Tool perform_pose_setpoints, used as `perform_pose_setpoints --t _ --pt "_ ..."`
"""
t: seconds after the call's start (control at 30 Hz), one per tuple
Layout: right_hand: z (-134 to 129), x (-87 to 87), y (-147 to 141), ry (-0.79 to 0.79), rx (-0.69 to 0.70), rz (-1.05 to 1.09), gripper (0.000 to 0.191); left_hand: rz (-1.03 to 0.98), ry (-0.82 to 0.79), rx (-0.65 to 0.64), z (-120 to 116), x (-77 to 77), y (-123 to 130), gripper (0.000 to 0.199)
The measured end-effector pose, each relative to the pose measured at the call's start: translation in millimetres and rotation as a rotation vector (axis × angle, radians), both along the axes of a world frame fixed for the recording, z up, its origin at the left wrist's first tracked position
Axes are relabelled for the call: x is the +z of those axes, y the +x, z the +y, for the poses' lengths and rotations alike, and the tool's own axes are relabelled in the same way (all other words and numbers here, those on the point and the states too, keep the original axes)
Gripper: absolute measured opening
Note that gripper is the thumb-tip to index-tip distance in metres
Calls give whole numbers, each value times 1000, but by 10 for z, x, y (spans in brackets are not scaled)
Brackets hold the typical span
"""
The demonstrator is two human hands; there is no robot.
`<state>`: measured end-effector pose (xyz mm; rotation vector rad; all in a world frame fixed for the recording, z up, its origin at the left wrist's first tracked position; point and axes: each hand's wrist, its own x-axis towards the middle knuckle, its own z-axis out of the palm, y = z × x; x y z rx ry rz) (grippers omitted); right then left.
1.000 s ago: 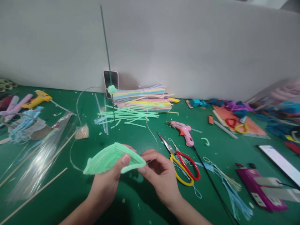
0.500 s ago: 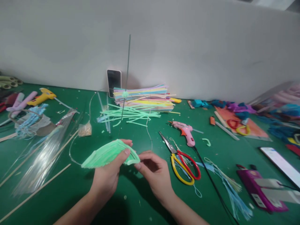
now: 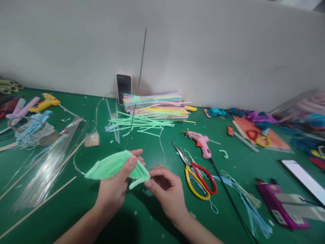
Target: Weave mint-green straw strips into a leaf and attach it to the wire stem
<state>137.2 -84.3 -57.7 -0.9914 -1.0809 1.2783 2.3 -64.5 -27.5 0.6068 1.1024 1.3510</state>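
Note:
My left hand [image 3: 118, 181] is closed around a leaf shape of light green pipe cleaners [image 3: 108, 166], its thumb pressed along the top. With thumb and fingertips together, my right hand [image 3: 167, 188] pinches the leaf's right corner, where one pipe cleaner bends back on itself. A thin wire runs out from the leaf's left tip and curves up behind it. Beyond the leaf a dark thin rod [image 3: 142, 61] stands tilted, with a small green tuft [image 3: 136, 99] on it; its lower end is hidden behind the leaf.
Right of my hands lie scissors [image 3: 194, 173] and a pink glue gun [image 3: 201, 142] with a black cord. Bundled pipe cleaners [image 3: 154, 105] and a propped phone [image 3: 124, 84] stand by the wall. Wooden sticks [image 3: 38, 208] and clear plastic sleeves [image 3: 50, 169] lie left. A purple device [image 3: 281, 205] sits right.
The leaf has shifted slightly left, and its right end now shows a pipe cleaner folded back at a sharper corner. The rod's top has swung a little to the right.

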Motion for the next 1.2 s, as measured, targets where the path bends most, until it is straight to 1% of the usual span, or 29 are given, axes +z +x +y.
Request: perform_pose_setpoints --t 0.07,0.2,0.33,0.43,0.53,0.63,0.73,0.83,0.93,1.0,1.07,1.2 --pt "-7 7 1 -8 4 5 8 2 -7 0 11 -4 -4 32" --pt "-20 3 14 -6 -7 10 7 12 -18 -42 32 -45 -26 35" --pt "-27 -5 27 15 -16 -16 7 47 6 -64 42 -81 -44 33" --pt "-34 2 30 26 -12 -32 6 26 -10 -63 43 -85 -46 31" --pt "-42 12 34 28 -10 -38 6 -7 -28 -66 44 -86 -45 33" --pt "-45 11 43 19 -23 -43 6 -19 -34 -100 47 -96 -44 34" --pt "-44 8 48 18 -42 -46 5 37 -32 -139 44 -104 -41 35" --pt "-47 13 45 32 -46 -33 6 63 -42 -118 27 -101 -32 36" --pt "-56 18 39 50 -36 -11 10 -2 -61 -89 8 -95 -21 34" --pt "-61 12 38 49 -32 -6 9 -21 -43 -84 2 -101 -18 31" --pt "-65 0 37 43 -43 -16 7 9 -14 -82 0 -117 -21 30" --pt "-75 -30 28 39 -98 -41 2 140 -6 -77 -6 -154 -31 27"
